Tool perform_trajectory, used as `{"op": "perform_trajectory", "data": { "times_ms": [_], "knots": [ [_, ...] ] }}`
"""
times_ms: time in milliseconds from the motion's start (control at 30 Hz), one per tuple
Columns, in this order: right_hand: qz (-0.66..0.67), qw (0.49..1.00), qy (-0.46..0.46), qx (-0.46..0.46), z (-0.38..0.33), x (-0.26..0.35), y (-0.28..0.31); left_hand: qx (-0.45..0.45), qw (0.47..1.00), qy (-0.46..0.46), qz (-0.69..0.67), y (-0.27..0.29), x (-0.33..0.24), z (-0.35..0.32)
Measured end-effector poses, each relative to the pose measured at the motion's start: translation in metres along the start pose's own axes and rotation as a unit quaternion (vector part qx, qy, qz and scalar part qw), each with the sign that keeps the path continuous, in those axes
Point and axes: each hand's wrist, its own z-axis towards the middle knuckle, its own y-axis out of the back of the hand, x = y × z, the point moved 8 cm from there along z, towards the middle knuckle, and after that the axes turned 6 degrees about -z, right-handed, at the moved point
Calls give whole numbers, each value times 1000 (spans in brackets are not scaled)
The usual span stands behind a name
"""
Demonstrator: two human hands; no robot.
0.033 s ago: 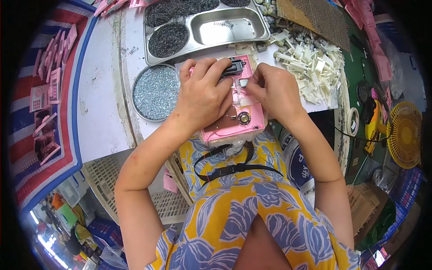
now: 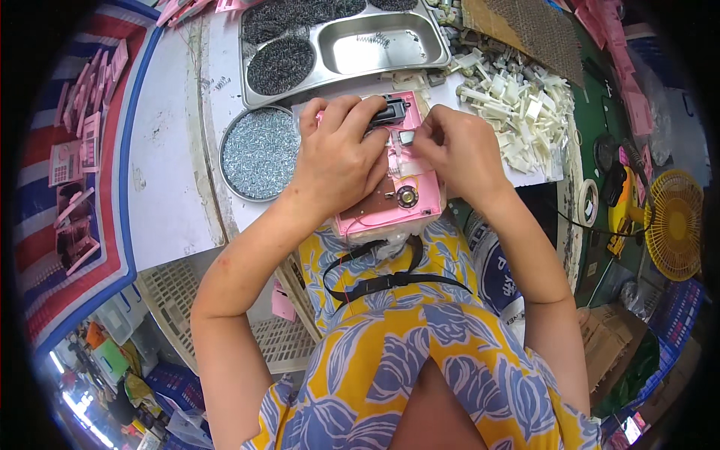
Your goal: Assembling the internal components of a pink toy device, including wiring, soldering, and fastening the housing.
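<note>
A pink plastic casing point(image 2: 426, 187) lies at the table's front edge, with a brown circuit board point(image 2: 379, 201), thin wires and a small round metal-rimmed part point(image 2: 406, 196) in it. My left hand point(image 2: 336, 154) is bent over the casing's left side, gripping it, its fingertips by a black plastic part point(image 2: 390, 112) near the far end. My right hand point(image 2: 466, 156) is at the right side, thumb and forefinger pinched together beside a small pale piece point(image 2: 406, 138) in the casing. Whatever lies between those fingertips is hidden.
A round dish of small silvery screws point(image 2: 259, 154) stands left of my hands. Behind is a metal compartment tray point(image 2: 311, 88) with dark springs. White plastic pieces point(image 2: 525, 112) are heaped on the right, near cardboard point(image 2: 525, 34). A yellow fan point(image 2: 673, 225) stands farther right.
</note>
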Motion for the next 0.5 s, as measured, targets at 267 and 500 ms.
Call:
{"op": "perform_trajectory", "data": {
  "times_ms": [267, 500],
  "knots": [
    [175, 981, -22, 77, -3, -29, 0, -18, 999, 5, -47, -3, -3, -3],
    [124, 991, -6, 56, 0, -21, -4, -10, 999, 8, -49, -6, -4, -3]
  ]
}}
